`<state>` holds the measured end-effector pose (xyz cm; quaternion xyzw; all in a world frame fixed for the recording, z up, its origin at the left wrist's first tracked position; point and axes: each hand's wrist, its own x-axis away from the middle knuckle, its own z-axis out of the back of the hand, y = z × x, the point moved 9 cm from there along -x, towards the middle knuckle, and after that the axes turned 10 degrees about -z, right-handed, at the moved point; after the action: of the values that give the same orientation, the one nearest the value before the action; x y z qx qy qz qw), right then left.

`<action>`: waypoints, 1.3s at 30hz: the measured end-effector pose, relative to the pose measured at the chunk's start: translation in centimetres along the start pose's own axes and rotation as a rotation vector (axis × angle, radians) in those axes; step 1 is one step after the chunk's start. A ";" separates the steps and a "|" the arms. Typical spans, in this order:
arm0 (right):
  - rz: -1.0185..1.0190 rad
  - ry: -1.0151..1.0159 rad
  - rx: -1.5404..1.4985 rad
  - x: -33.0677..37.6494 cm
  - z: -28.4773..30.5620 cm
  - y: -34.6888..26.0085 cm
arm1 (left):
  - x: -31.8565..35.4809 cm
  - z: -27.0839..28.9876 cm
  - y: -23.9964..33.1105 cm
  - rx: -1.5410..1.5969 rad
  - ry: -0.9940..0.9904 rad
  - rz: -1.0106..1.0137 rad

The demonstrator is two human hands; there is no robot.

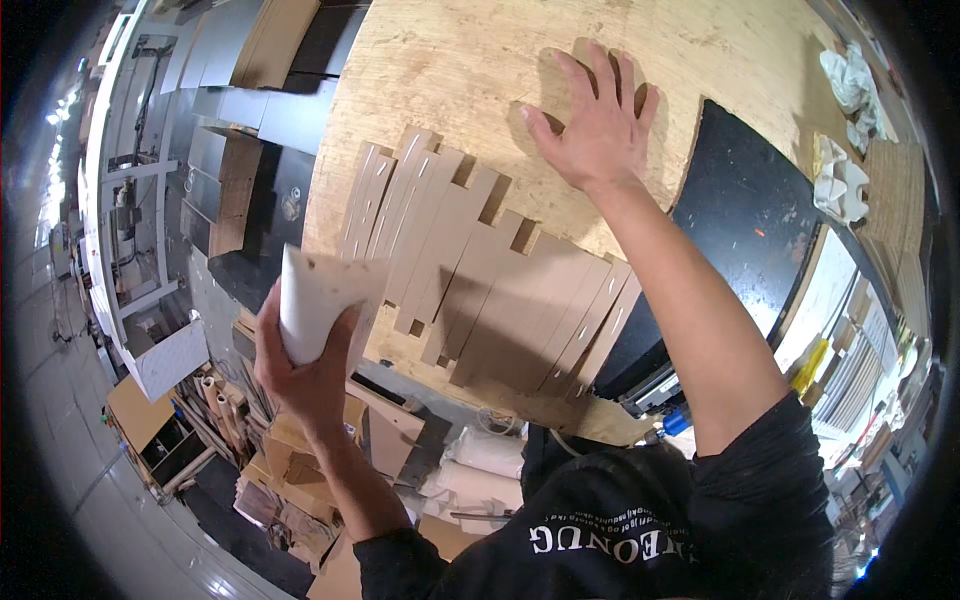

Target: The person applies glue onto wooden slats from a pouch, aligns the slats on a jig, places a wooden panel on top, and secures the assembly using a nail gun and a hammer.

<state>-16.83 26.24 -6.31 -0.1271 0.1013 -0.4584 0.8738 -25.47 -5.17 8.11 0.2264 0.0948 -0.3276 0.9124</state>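
The left hand [305, 380] over there pinches a white block [318, 305] between thumb and fingers; the right hand [605, 140] lies spread on the tabletop [450, 60], brown cardboard strips [490, 290] between both hands.

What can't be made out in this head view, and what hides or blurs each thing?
- Head view: left hand, fingertips apart from the thumb's; the white piece hides them.
- Head view: wooden table, surface beneath the cardboard strips; they cover it.
- Head view: black mat, one strip; the right arm crosses it.
- Head view: wooden table, far edge; cut off by the picture's top.
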 end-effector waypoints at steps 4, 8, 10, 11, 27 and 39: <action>-0.011 -0.011 0.017 -0.2 0.0 0.7 | -3.1 -3.4 2.2 0.099 0.015 -0.061; -0.020 -0.034 0.000 -0.2 -0.1 0.7 | -5.1 -5.6 3.3 0.193 0.018 -0.127; -0.018 -0.033 -0.013 -0.2 -0.1 0.6 | -5.7 -6.0 3.8 0.215 0.020 -0.152; -0.017 -0.031 -0.025 -0.2 -0.1 0.6 | -6.0 -6.1 4.3 0.193 0.016 -0.176; -0.013 -0.012 -0.037 -0.2 0.0 0.7 | -4.1 -4.9 2.9 0.084 -0.042 -0.126; 0.009 0.033 -0.017 -0.1 0.3 0.4 | 1.5 -1.9 -0.9 -0.038 -0.117 -0.057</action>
<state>-16.46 26.61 -6.13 -0.1263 0.1202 -0.4556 0.8729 -24.99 -5.71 5.60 0.1864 0.0537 -0.3642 0.9109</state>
